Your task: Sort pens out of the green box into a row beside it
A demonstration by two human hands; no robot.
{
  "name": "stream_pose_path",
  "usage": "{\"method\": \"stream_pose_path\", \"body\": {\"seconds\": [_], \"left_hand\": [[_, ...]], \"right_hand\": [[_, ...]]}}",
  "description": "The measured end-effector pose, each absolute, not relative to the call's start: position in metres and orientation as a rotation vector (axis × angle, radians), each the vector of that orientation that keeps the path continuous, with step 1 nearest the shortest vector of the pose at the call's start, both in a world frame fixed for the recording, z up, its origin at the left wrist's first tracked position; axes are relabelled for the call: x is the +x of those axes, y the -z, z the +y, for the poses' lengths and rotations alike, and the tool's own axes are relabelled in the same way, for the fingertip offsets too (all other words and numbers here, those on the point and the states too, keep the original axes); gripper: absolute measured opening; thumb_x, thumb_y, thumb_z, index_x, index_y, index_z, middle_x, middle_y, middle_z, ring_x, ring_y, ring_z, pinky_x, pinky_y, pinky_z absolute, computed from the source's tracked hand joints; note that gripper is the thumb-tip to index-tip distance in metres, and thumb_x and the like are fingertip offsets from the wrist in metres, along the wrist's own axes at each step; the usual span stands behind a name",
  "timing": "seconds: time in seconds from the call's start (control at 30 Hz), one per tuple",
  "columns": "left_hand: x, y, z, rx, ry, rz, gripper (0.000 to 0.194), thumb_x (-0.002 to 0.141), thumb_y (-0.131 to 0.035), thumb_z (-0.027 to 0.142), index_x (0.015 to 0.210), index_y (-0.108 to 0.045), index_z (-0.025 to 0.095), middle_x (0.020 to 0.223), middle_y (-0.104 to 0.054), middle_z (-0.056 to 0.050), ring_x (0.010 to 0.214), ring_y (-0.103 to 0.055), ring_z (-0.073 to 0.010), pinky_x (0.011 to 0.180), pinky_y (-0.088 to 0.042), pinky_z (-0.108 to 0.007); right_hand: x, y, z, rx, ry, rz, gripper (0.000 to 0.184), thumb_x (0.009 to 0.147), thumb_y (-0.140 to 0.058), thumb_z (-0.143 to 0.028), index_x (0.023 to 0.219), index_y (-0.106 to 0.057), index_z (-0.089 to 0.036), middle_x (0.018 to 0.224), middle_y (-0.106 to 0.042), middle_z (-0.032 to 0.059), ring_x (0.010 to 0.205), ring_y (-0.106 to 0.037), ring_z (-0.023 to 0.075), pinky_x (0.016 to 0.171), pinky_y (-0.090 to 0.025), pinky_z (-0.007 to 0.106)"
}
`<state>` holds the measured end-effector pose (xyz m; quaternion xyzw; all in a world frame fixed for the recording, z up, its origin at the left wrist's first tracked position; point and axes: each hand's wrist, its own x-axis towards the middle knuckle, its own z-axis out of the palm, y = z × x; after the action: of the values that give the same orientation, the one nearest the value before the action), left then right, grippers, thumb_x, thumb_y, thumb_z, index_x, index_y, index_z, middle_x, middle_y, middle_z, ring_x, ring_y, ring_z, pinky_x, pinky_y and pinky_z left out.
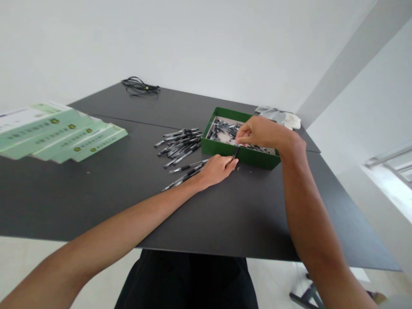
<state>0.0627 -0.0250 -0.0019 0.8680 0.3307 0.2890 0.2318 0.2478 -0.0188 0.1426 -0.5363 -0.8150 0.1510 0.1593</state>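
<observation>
My left hand (217, 169) is closed around the dark grip of a pen (235, 151), just in front of the green box (257, 159). Fingertips of my right hand (252, 131) pinch together at the pen's upper end, above the box's front edge; whether they hold a small part of it I cannot make out. Inside the box lie many loose clear-and-black pen pieces (222, 127). To the left of the box is a pile of pens (180, 143) with clear barrels and black grips. A few more pens (183, 177) lie partly behind my left forearm.
Green-and-white printed booklets (64, 133) lie fanned out on the left of the dark table (128, 193). A coiled black cable (138, 86) sits at the back edge. White gloves or cloth (283, 116) rest behind the box, near the wall.
</observation>
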Motion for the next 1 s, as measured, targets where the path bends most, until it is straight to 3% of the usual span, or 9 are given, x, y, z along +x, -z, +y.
{"method": "stream_pose_path", "body": {"seconds": [0.17, 0.33, 0.43, 0.63, 0.8, 0.9, 1.0], "left_hand": [[0.063, 0.002, -0.025, 2.395, -0.794, 0.892, 0.048, 0.108, -0.042, 0.042, 0.074, -0.065, 0.017, 0.067, -0.068, -0.005, 0.058, -0.061, -0.0159, 0.06, -0.037, -0.028], [0.062, 0.003, -0.025, 2.404, -0.803, 0.877, 0.048, 0.108, -0.042, 0.041, 0.073, -0.065, 0.017, 0.066, -0.067, -0.005, 0.057, -0.06, -0.0155, 0.059, -0.034, -0.028], [0.062, 0.003, -0.025, 2.411, -0.799, 0.89, 0.047, 0.108, -0.042, 0.042, 0.076, -0.067, 0.017, 0.066, -0.067, -0.005, 0.057, -0.059, -0.0157, 0.059, -0.034, -0.028], [0.061, 0.003, -0.025, 2.396, -0.791, 0.883, 0.047, 0.108, -0.042, 0.041, 0.077, -0.067, 0.017, 0.067, -0.068, -0.004, 0.058, -0.06, -0.0156, 0.059, -0.034, -0.028], [0.061, 0.004, -0.025, 2.392, -0.799, 0.866, 0.047, 0.108, -0.042, 0.042, 0.077, -0.066, 0.017, 0.067, -0.068, -0.004, 0.057, -0.06, -0.0148, 0.06, -0.034, -0.027], [0.061, 0.006, -0.024, 2.399, -0.796, 0.859, 0.047, 0.108, -0.041, 0.043, 0.078, -0.067, 0.017, 0.068, -0.069, -0.004, 0.059, -0.061, -0.015, 0.06, -0.035, -0.027], [0.061, 0.006, -0.024, 2.403, -0.792, 0.863, 0.048, 0.108, -0.041, 0.044, 0.078, -0.067, 0.017, 0.068, -0.068, -0.004, 0.059, -0.061, -0.0151, 0.06, -0.035, -0.027]], "right_hand": [[0.244, -0.145, -0.022, -1.711, -0.367, -2.373, 0.016, 0.082, -0.078, -0.027, 0.069, -0.078, -0.019, 0.064, -0.071, 0.0046, 0.065, -0.066, 0.0202, 0.064, -0.049, 0.034], [0.243, -0.14, -0.018, -1.812, -0.313, -2.357, 0.031, 0.085, -0.077, -0.045, 0.066, -0.074, -0.021, 0.058, -0.065, 0.0026, 0.063, -0.064, 0.0197, 0.062, -0.046, 0.032], [0.243, -0.141, -0.019, -1.754, -0.34, -2.335, 0.026, 0.08, -0.081, -0.048, 0.073, -0.078, -0.023, 0.063, -0.067, 0.0012, 0.067, -0.065, 0.0199, 0.064, -0.047, 0.031], [0.25, -0.152, -0.029, -1.567, -0.593, -2.424, 0.017, 0.077, -0.08, -0.032, 0.093, -0.083, -0.029, 0.076, -0.077, -0.0007, 0.071, -0.068, 0.0196, 0.064, -0.049, 0.03], [0.252, -0.155, -0.028, -1.587, -0.761, -2.428, 0.014, 0.08, -0.073, -0.029, 0.091, -0.082, -0.027, 0.08, -0.08, 0.0003, 0.072, -0.069, 0.0198, 0.065, -0.052, 0.031], [0.249, -0.159, -0.028, -1.683, -0.773, -2.447, 0.011, 0.083, -0.073, -0.034, 0.086, -0.079, -0.025, 0.084, -0.08, 0.0005, 0.075, -0.069, 0.0195, 0.066, -0.051, 0.03], [0.244, -0.162, -0.03, -1.787, -0.704, -2.469, 0.02, 0.085, -0.074, -0.043, 0.078, -0.076, -0.024, 0.082, -0.079, 0.0021, 0.075, -0.068, 0.0192, 0.066, -0.048, 0.029]]}}
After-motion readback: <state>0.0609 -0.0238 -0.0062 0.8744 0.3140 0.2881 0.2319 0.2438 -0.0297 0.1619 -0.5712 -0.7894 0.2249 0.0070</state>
